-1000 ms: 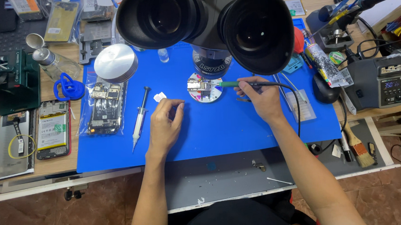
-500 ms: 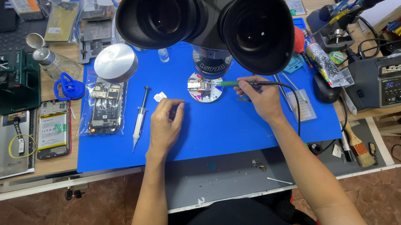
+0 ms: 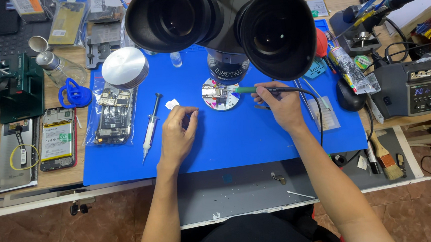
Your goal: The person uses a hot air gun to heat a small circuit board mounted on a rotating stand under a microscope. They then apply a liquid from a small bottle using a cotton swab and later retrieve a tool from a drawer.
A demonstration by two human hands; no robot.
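Observation:
My right hand (image 3: 280, 106) grips a soldering iron (image 3: 254, 89) with a green collar, its tip touching a small circuit board (image 3: 213, 92) on a round disc (image 3: 220, 94) under the microscope (image 3: 224, 27). My left hand (image 3: 177, 134) rests on the blue mat (image 3: 226, 135) with fingers curled, pinching near a small white piece (image 3: 172, 104); what it holds, if anything, is too small to tell. A syringe (image 3: 150, 125) lies just left of it.
A bagged phone board (image 3: 112, 117), a round metal tin (image 3: 124, 68) and a blue suction cup (image 3: 74, 93) sit left. An opened phone (image 3: 57, 138) lies further left. The soldering station (image 3: 408, 88), a brush (image 3: 386, 158) and a black mouse-like object (image 3: 349, 97) stand right.

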